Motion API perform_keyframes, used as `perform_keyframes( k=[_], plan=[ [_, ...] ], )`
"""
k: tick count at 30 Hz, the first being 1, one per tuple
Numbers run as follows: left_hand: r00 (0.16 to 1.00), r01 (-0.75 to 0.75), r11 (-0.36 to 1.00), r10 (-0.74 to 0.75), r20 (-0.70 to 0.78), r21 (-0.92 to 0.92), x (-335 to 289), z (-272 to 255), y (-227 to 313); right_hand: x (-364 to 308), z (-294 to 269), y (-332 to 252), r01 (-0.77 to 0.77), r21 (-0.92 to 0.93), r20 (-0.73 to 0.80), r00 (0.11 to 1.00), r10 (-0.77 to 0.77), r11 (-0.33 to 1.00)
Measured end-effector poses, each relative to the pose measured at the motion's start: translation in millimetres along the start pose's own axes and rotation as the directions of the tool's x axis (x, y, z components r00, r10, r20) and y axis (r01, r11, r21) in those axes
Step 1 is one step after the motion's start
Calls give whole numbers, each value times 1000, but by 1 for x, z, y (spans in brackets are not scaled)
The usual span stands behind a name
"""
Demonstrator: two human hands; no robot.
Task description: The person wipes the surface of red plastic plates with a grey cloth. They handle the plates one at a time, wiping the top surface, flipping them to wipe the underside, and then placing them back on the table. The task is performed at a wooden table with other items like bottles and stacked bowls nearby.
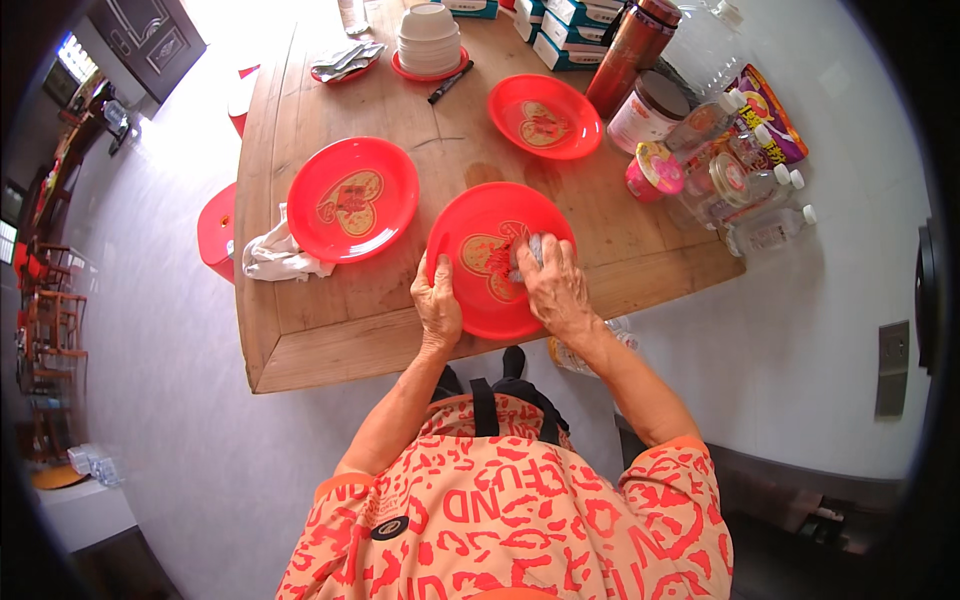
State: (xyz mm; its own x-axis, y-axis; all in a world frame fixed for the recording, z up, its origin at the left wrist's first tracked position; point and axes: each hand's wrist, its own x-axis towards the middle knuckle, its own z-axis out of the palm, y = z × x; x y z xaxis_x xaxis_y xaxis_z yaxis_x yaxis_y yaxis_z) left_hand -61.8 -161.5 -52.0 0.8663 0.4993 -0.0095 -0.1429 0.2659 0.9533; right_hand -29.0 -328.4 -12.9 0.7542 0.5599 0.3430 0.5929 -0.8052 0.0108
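Note:
A red plastic plate [480,215] with a gold heart design is in front of me at the table's near edge. My left hand [437,303] grips its left rim, thumb on top and the fingers partly hidden beneath. Bunched in my right hand [558,285] is a small grey wad [536,247], pressed on the right part of the plate's face; its material is hard to make out. A second red plate [395,180] lies just to the left, partly over a white cloth [280,252]. Farther back on the right is a third red plate [572,105].
The wooden table [340,340] carries stacked white bowls [428,42], a black marker [450,83] and packets on a small red plate [345,62]. Along its right side crowd a copper flask [632,50], a lidded jar [648,112], a pink cup [655,172] and several plastic bottles [770,232]. A red stool [215,230] stands left.

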Motion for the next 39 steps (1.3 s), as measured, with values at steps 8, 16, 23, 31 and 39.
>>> perform_keyframes(
  k=[8,16,23,31,39],
  plan=[
    [1000,10,1000,-10,15,-23,0,1,3,-23,-5,-24,31,375,149,985,-93,927],
    [996,61,997,-58,69,-43,5,-2,1,23,30,3,-56,245,-173,980,101,968],
    [992,60,997,-64,110,39,4,-3,15,48,33,-32,-6,446,-242,962,127,895],
    [993,40,999,-43,107,23,5,-12,-5,27,25,-54,115,732,-124,992,-35,672],
    [994,76,992,-67,90,-101,2,-5,5,-2,8,-48,43,792,69,985,-160,608]
  ],
)
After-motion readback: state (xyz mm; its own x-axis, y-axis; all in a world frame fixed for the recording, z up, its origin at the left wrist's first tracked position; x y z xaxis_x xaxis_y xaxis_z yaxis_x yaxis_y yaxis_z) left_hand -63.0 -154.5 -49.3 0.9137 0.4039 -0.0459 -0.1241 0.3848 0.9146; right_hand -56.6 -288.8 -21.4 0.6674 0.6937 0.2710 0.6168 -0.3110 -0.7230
